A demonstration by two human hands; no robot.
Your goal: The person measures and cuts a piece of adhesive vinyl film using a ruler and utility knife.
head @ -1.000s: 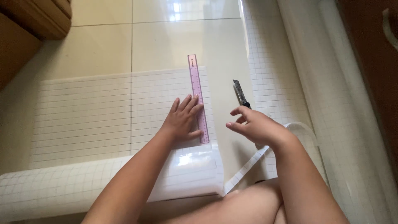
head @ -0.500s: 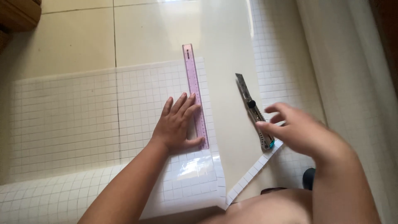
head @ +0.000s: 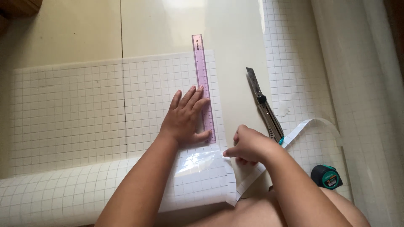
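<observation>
My left hand flat, fingers spread, pins the ruler as cutting guide – right hand pinches the grid sheet edge; knife lies loose nearby.

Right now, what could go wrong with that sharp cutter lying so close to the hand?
The utility knife lies on the floor with its blade out, near the right hand; a careless reach might nick a finger. The left hand presses the pink ruler; if it slips, the gridded sheet could shift.
</observation>
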